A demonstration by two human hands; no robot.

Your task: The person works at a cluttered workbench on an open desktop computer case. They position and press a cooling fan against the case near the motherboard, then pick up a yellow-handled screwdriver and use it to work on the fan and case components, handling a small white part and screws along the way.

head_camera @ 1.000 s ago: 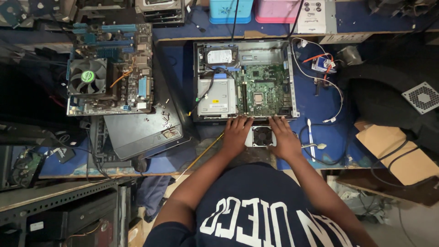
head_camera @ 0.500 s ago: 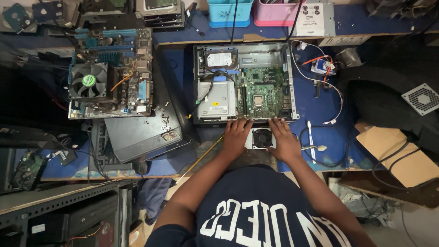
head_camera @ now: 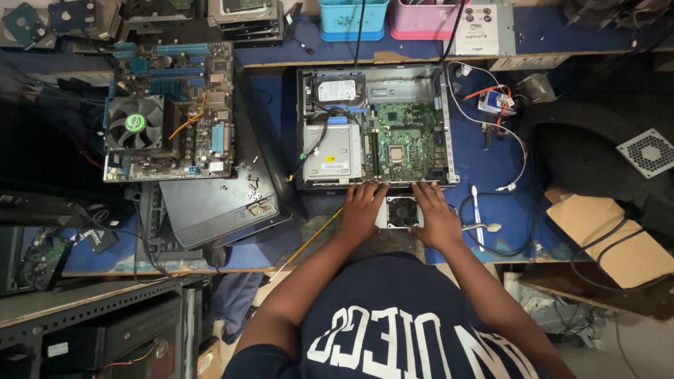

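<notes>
Compared with the views of a second and half a second ago, little has changed: both hands have stayed at the front edge of the open desktop computer case (head_camera: 375, 126), and only the framing has shifted slightly, so the work on the small cooling fan (head_camera: 402, 212) is judged to be in a steady holding phase rather than mid-move. The left hand (head_camera: 361, 210) is laid at nine o'clock of the fan, its fingers held together and extended toward twelve o'clock, the tips resting on the case's lower rim. The right hand (head_camera: 435, 216) is placed at three o'clock of the fan, fingers likewise together and pressed against the rim; whether the fan itself is gripped cannot be told. The fan is found just outside the case, at six o'clock of the green motherboard (head_camera: 404, 144), between the two hands. A silver drive cage (head_camera: 331, 151) is seated at nine o'clock of that board. A loose motherboard with a large cooler fan (head_camera: 144, 123) is lying well apart at nine o'clock on the blue bench (head_camera: 491, 161).
</notes>
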